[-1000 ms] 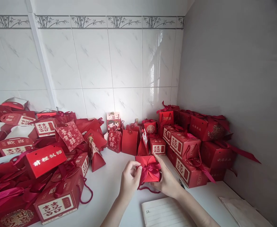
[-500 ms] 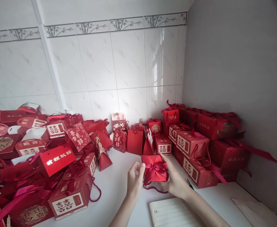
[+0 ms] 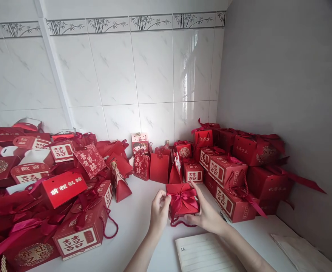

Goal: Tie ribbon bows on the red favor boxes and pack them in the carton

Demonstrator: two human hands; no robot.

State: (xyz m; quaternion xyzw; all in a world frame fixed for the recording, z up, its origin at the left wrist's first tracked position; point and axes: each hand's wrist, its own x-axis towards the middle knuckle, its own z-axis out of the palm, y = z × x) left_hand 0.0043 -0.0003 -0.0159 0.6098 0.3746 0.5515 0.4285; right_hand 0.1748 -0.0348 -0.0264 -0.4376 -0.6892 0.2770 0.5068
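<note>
Between my hands is a small red gift box [image 3: 183, 209] with a satin ribbon bow [image 3: 182, 197] on its top and a twisted cord handle [image 3: 179, 224] hanging at its near side. My left hand [image 3: 159, 207] is closed at the box's left edge, its thumb and curled fingers pinching the ribbon end or the corner; which of these is hidden. Around the right side of the box wraps my right hand [image 3: 207, 215], thumb at the near face and index finger along the far right corner. The box is held just over the white table.
A lined notebook [image 3: 205, 251] lies in front of my right forearm. Red gift boxes are heaped at left [image 3: 79, 230] and stacked at right [image 3: 236, 204]. Several small boxes [image 3: 159, 168] stand along the tiled wall [image 3: 154, 71]. Pale paper [image 3: 298, 249] lies at far right.
The view has shifted slightly, so the surroundings appear a little further left and up. My right thumb now shows at the box's near face. Both hands stay on the box.
</note>
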